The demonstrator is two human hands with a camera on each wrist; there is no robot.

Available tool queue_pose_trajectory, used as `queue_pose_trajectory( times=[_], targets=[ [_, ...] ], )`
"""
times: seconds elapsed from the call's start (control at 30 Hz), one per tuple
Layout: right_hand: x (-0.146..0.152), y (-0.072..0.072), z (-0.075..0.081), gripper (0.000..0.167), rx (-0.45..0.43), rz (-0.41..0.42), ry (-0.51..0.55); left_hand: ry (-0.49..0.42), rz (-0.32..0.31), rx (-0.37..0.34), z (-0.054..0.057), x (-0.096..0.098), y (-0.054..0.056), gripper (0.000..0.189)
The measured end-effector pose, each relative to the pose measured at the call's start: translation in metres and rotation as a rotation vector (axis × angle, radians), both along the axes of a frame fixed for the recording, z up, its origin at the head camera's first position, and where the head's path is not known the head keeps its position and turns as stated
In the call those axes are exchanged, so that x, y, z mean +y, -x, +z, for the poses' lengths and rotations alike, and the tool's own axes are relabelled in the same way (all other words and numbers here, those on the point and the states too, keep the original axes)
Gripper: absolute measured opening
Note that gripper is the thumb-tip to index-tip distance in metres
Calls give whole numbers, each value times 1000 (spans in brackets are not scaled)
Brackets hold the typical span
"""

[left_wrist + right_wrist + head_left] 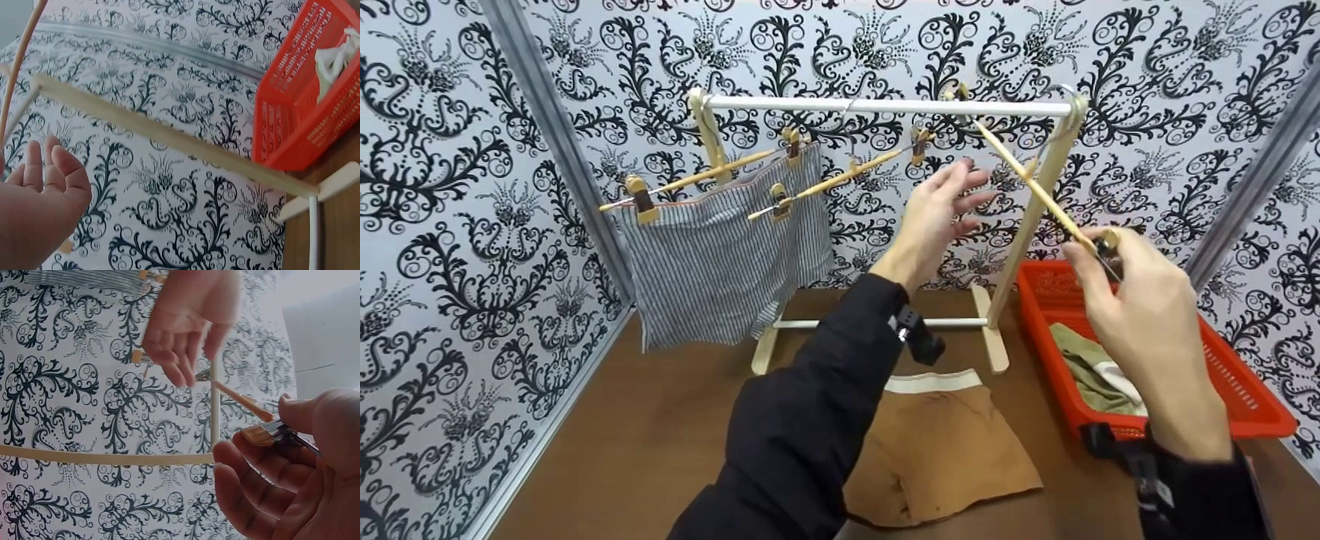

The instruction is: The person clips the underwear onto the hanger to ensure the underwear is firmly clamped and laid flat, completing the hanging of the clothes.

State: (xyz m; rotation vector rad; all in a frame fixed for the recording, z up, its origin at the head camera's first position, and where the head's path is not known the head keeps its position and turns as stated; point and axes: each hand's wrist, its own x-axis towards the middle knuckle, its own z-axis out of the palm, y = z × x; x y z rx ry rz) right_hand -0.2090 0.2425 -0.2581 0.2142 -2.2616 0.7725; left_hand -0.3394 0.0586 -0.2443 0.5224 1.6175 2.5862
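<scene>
My right hand (1147, 315) pinches the near end of a wooden clip hanger (1039, 191), close by its clip (260, 435). The hanger slants up and away, its far end near the top bar of a small drying rack (885, 106). To the left of it, my left hand (931, 217) is raised with relaxed fingers and holds nothing. A second clip hanger (840, 178) with bare clips is on the rack. Farther left, a grey striped cloth (720, 262) hangs from another clip hanger (709, 172).
A brown garment (952, 450) with a white waistband lies on the brown table (607, 450), partly behind my left sleeve. On the right stands a red plastic basket (1245, 424) holding a green and white cloth (1084, 371). Patterned walls enclose the table.
</scene>
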Motion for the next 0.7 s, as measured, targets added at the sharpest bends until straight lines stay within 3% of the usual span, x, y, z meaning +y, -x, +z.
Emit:
queue_pose_trajectory(
  times=[0.17,0.4,0.7],
  targets=[
    [6,-1,-2,34,3,-19,-8,8,16,-5,-8,-12,3,47],
    [8,21,-1,39,-28,-39,-33,58,26,-6,-16,-21,4,47],
    [15,30,-21,38,-72,-48,-30,94,49,-16,-32,-33,5,46]
  ],
)
